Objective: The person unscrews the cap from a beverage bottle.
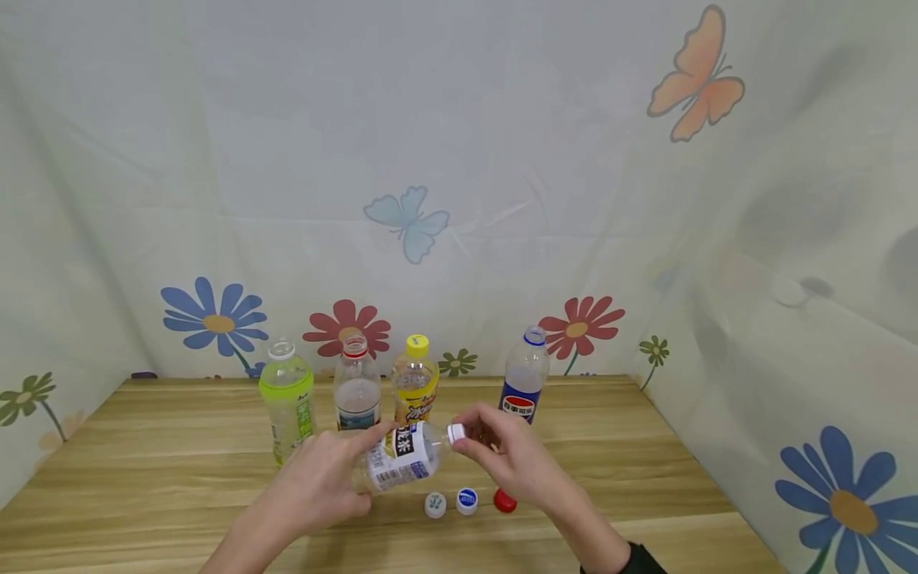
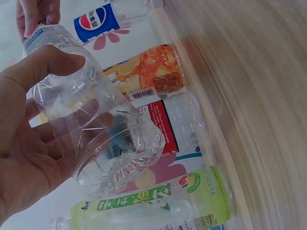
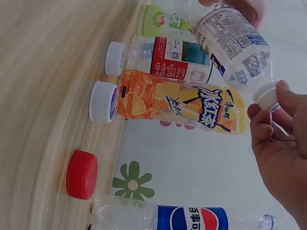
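Observation:
My left hand (image 1: pixel 326 478) grips a clear plastic bottle (image 1: pixel 402 458) with a white label, thumb and fingers wrapped round its lower body. The bottle is tilted nearly on its side above the table, its neck toward the right. With thumb and fingertips, my right hand (image 1: pixel 505 454) pinches the white cap (image 3: pixel 266 95), which sits on the bottle's mouth. In the left wrist view the clear base (image 2: pixel 120 163) shows nothing inside. Below the bottle, a white cap with a green print (image 1: pixel 435 505), a blue-and-white cap (image 1: pixel 467 501) and a red cap (image 1: pixel 505 501) lie on the table.
Behind the hands stand an uncapped green-labelled bottle (image 1: pixel 288 399), an uncapped bottle with a red neck ring (image 1: pixel 356 387) and a yellow-capped iced tea bottle (image 3: pixel 182 103). An uncapped Pepsi bottle (image 1: pixel 526 375) stands to the right. A flower-printed curtain (image 1: pixel 459 119) borders the wooden table (image 1: pixel 179 446).

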`<state>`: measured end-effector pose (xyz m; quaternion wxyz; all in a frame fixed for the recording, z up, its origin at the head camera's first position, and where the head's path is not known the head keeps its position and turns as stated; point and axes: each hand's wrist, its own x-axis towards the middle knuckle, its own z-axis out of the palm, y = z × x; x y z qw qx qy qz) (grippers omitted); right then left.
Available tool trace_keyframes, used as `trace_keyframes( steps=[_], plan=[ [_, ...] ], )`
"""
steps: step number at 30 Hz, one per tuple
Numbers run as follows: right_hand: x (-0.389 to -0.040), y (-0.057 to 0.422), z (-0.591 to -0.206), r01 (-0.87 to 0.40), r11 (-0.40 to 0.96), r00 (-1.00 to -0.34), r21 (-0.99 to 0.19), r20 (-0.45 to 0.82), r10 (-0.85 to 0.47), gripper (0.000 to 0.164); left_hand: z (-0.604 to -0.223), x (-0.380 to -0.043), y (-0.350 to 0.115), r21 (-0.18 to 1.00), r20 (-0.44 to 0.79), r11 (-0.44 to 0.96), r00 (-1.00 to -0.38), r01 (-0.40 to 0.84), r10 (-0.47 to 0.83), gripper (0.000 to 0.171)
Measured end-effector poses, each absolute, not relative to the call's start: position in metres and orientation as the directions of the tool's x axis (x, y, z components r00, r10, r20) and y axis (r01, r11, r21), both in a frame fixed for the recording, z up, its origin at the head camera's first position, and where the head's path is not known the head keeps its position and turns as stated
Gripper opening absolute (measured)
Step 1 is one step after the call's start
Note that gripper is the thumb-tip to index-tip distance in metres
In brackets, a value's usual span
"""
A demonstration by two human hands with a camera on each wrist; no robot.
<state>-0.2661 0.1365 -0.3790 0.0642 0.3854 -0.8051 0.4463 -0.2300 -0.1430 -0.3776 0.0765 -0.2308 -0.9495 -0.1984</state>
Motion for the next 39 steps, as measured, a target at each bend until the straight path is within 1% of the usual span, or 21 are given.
trace_keyframes(
  steps=[8, 13, 19, 23, 30, 34, 36, 39],
  plan=[
    [-0.269, 0.1373, -0.3805, -0.73, 0.268, -0.642, -0.628, 0.498, -0.582, 0.017, -0.3772, -0.2318, -0.1436, 0.353, 0.235, 0.808, -0.88, 0.472, 0.412, 0.086],
    [-0.2698, 0.1375, -0.3807, -0.745, 0.262, -0.626, -0.613, 0.507, -0.593, 0.018, -0.3775, -0.2327, -0.1441, 0.356, 0.236, 0.805, -0.88, 0.474, 0.413, 0.085],
    [-0.2701, 0.1371, -0.3803, -0.753, 0.254, -0.614, -0.607, 0.511, -0.601, 0.02, -0.3787, -0.2325, -0.1453, 0.333, 0.281, 0.8, -0.863, 0.499, 0.421, 0.086],
    [-0.2706, 0.1368, -0.3795, -0.762, 0.255, -0.607, -0.595, 0.518, -0.603, 0.022, -0.3784, -0.2328, -0.1454, 0.337, 0.284, 0.796, -0.86, 0.503, 0.423, 0.086],
    [-0.2736, 0.1361, -0.3815, -0.816, 0.23, -0.541, -0.53, 0.563, -0.625, 0.023, -0.3782, -0.234, -0.1466, 0.351, 0.275, 0.792, -0.863, 0.5, 0.423, 0.086],
    [-0.2742, 0.1355, -0.3839, -0.835, 0.21, -0.508, -0.508, 0.568, -0.648, 0.024, -0.3784, -0.2341, -0.1475, 0.352, 0.254, 0.799, -0.871, 0.487, 0.42, 0.086],
    [-0.2736, 0.1356, -0.3846, -0.83, 0.212, -0.513, -0.516, 0.557, -0.653, 0.024, -0.3788, -0.234, -0.1477, 0.357, 0.242, 0.8, -0.875, 0.483, 0.42, 0.085],
    [-0.2726, 0.1363, -0.3852, -0.806, 0.238, -0.549, -0.541, 0.536, -0.641, 0.023, -0.38, -0.2342, -0.1479, 0.373, 0.23, 0.791, -0.875, 0.484, 0.427, 0.086]
  ],
)
